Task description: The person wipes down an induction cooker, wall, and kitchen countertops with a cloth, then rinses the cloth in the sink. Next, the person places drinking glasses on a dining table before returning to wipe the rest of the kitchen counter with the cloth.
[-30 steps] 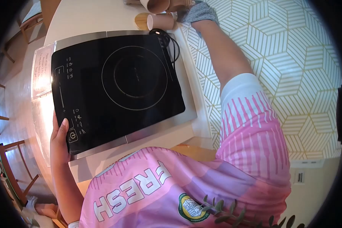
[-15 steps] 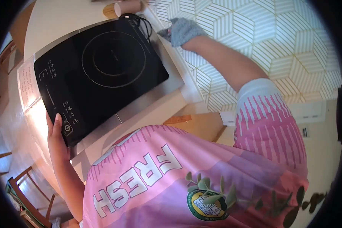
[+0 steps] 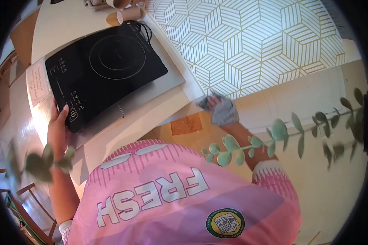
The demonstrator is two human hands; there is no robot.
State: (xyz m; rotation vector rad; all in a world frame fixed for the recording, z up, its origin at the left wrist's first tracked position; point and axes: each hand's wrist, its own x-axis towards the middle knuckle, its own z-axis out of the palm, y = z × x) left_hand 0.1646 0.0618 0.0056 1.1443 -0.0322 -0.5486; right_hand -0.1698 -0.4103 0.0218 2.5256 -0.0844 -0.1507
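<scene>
A black induction cooktop [image 3: 110, 87] with ring markings and a touch panel lies tilted across the view on a metal-edged counter. My left hand [image 3: 59, 121] grips its near left corner, the thumb on top beside the power symbol and the other fingers partly hidden below. My right hand [image 3: 212, 104] is closed on a fuzzy grey cloth [image 3: 225, 112], which covers the back of the hand; some fingertips show. It is at the near end of the white ledge [image 3: 191, 79], by the patterned wall, apart from the cooktop.
A black coiled cord [image 3: 145, 30] lies behind the cooktop, close to a brownish cup-like object [image 3: 129, 14] on its side. A printed paper sheet [image 3: 37, 83] lies at the counter's left. Leafy stems [image 3: 249, 146] hang before the camera. Chairs [image 3: 36, 206] stand lower left.
My right hand has moved with the grey cloth along the ledge towards my body, from the far part to its near end. The left hand keeps its hold on the cooktop.
</scene>
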